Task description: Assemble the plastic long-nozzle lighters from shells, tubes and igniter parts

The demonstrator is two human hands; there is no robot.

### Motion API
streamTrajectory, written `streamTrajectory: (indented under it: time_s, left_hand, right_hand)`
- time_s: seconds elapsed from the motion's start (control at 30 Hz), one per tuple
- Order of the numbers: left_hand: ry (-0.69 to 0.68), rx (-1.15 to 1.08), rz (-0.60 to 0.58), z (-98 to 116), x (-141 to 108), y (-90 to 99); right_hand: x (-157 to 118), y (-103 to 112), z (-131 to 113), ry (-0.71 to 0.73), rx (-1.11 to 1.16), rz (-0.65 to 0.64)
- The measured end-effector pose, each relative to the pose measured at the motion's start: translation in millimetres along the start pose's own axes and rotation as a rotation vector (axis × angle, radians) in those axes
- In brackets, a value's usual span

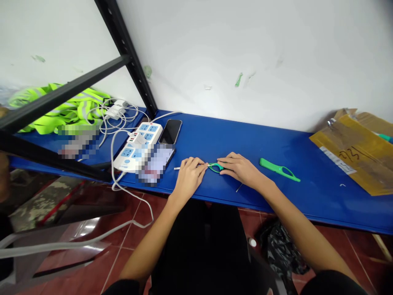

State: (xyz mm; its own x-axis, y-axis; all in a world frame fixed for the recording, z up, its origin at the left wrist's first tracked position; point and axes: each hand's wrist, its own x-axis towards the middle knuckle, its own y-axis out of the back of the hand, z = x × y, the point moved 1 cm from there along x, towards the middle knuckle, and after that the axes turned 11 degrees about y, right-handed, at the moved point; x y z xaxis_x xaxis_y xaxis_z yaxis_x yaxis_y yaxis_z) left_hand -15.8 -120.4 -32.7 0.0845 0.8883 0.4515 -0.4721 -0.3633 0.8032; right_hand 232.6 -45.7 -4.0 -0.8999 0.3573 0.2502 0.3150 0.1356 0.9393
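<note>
On the blue tabletop (211,135), my left hand (190,174) is closed around a thin silvery rod (177,168), whose end sticks out to the left. Its fingertips meet the near end of a green plastic piece with an oval loop (215,167). My right hand (238,168) grips the other side of that green piece, the thumb below and fingers above; much of it is hidden. To the right lies a second green plastic piece (273,166), with a solid end and an oval loop. A thin dark stick (239,188) lies below my right hand.
Left of my hands are a white power strip (124,162) with cables, a dark phone (170,131) and a second, blurred-out phone (156,164). A taped cardboard box (356,151) stands at the right. A black metal frame (129,61) rises at left, before yellow-green reflective straps (82,108).
</note>
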Motion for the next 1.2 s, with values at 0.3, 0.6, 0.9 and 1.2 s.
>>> streamTrajectory:
  time_s: [0.3,0.6,0.9,1.2]
  left_hand:
    - [0.020,0.017,-0.041,2,1,0.9]
    - [-0.106,0.206,-0.096,6,2,-2.4]
    - [-0.070,0.125,-0.124,3,5,-0.4]
    - [-0.050,0.002,-0.165,-3,7,0.7]
  right_hand:
    - [-3,-4,2,-0.052,0.001,0.077]
    - [-7,-10,2,-0.076,0.072,0.191]
    - [-9,-12,3,-0.063,0.185,0.250]
    - [-7,-11,10,-0.064,0.255,0.193]
